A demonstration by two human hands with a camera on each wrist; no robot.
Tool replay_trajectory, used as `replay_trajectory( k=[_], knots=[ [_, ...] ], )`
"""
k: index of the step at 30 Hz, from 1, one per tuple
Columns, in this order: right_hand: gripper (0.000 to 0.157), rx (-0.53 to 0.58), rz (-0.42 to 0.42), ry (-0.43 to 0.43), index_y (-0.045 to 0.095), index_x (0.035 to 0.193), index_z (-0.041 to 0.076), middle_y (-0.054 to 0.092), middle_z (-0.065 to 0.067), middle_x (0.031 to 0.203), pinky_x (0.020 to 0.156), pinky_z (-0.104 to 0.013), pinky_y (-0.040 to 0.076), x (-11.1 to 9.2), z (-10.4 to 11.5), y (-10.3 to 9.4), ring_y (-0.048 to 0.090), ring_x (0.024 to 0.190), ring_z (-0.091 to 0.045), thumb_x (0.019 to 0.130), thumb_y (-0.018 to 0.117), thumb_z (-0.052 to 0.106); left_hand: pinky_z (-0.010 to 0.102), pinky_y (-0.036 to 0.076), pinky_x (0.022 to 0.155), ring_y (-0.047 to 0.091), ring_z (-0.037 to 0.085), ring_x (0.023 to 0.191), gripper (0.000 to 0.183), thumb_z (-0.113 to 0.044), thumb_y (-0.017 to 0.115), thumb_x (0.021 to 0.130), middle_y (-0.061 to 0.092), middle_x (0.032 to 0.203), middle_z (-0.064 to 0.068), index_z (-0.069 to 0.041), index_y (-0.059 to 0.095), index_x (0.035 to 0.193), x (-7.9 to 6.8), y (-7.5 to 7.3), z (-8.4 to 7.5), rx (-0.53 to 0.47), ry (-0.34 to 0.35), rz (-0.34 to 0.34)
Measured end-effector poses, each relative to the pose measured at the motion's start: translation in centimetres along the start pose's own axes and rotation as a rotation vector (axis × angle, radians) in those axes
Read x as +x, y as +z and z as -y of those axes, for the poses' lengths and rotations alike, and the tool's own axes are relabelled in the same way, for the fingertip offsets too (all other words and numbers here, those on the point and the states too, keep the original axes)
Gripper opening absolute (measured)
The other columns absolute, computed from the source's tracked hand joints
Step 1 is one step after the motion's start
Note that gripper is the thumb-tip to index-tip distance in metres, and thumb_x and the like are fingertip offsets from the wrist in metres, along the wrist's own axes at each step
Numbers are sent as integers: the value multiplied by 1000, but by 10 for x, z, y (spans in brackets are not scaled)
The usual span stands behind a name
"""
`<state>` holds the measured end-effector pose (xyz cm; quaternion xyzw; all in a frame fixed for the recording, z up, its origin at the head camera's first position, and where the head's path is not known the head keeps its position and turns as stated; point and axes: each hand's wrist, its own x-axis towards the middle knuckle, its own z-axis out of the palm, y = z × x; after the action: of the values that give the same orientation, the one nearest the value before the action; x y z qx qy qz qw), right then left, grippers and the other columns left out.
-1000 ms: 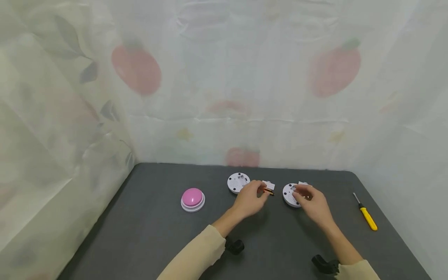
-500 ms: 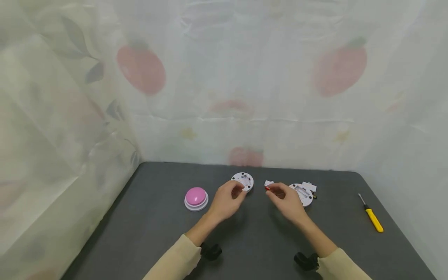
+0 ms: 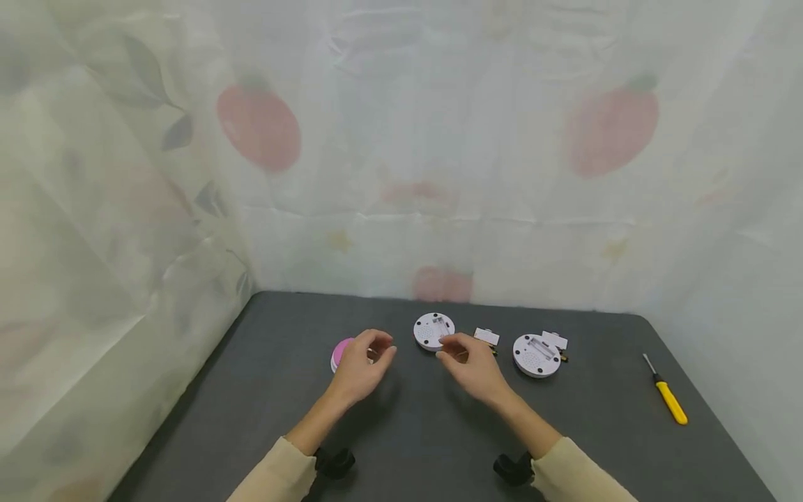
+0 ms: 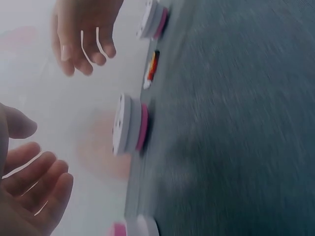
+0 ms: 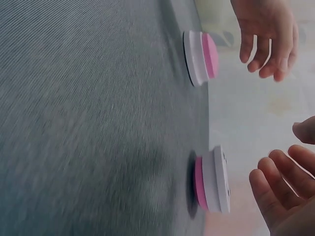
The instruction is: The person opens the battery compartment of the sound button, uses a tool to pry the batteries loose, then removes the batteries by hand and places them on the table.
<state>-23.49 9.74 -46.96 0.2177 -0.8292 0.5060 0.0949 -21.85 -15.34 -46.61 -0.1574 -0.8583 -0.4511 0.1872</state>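
Note:
My left hand (image 3: 364, 366) hovers just right of a push button (image 3: 341, 351) that stands upright with its pink dome on top, partly hiding it. Its fingers are loosely bent and hold nothing. My right hand (image 3: 475, 367) hangs in the air in front of a second push button (image 3: 432, 329), which lies upside down with its battery slot facing up. Nothing shows between the right fingers (image 5: 280, 172) and thumb. Farther right lies a third button (image 3: 533, 358), also turned over, its slot uncovered and pink side down.
Beside each overturned button lies a white battery cover (image 3: 486, 337), with batteries (image 3: 564, 358) close by. A screwdriver (image 3: 668, 399) with a yellow handle lies near the table's right edge. Patterned white curtains (image 3: 401, 174) stand behind and at the sides.
Both hands have moved left, away from the covers and batteries. The left went from the middle button to the upright one, the right from the far-right button toward the middle one.

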Motion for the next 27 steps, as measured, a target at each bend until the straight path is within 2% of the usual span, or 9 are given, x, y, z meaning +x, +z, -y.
replay_trajectory(
  k=[4, 9, 14, 18, 22, 27],
  knots=[
    [24, 26, 23, 3, 72, 113, 6, 69, 3, 96, 79, -31, 53, 7, 5, 16, 64, 86, -16, 91, 76, 13, 43, 56, 75, 64, 14, 84, 16, -10, 76, 90, 66, 94, -3, -10, 70, 105, -6, -15, 14, 11, 12, -36],
    [22, 51, 50, -15, 73, 113, 10, 69, 3, 97, 79, -30, 53, 17, 16, 32, 64, 86, -15, 92, 76, 14, 42, 56, 79, 65, 18, 88, 22, -9, 77, 88, 67, 98, 3, -6, 69, 108, -10, -32, 30, 22, -25, -53],
    [23, 60, 80, -16, 72, 115, 10, 71, -1, 102, 80, -31, 53, 28, 21, 45, 63, 89, -14, 93, 75, 16, 47, 52, 89, 61, 26, 103, 37, -14, 78, 89, 64, 111, 14, 0, 65, 121, -9, -46, 45, 55, -85, 3],
    [27, 56, 117, 3, 70, 118, 10, 71, -5, 108, 82, -33, 52, 34, 20, 58, 63, 92, -15, 93, 74, 19, 53, 49, 92, 56, 35, 112, 47, -19, 79, 89, 60, 121, 20, 1, 61, 128, -10, -53, 55, 86, -118, 51],
    [32, 60, 147, 9, 69, 121, 7, 70, -11, 113, 86, -37, 53, 37, 17, 72, 65, 98, -22, 92, 75, 20, 56, 47, 96, 52, 40, 121, 59, -22, 79, 89, 55, 129, 22, 4, 55, 136, -12, -56, 65, 92, -155, 103],
    [38, 61, 196, 14, 66, 124, -1, 67, -17, 118, 89, -42, 53, 40, 14, 91, 65, 104, -30, 92, 75, 18, 57, 44, 100, 47, 43, 129, 71, -24, 81, 88, 46, 139, 25, 4, 47, 144, -14, -61, 74, 70, -233, 168]
  ],
)
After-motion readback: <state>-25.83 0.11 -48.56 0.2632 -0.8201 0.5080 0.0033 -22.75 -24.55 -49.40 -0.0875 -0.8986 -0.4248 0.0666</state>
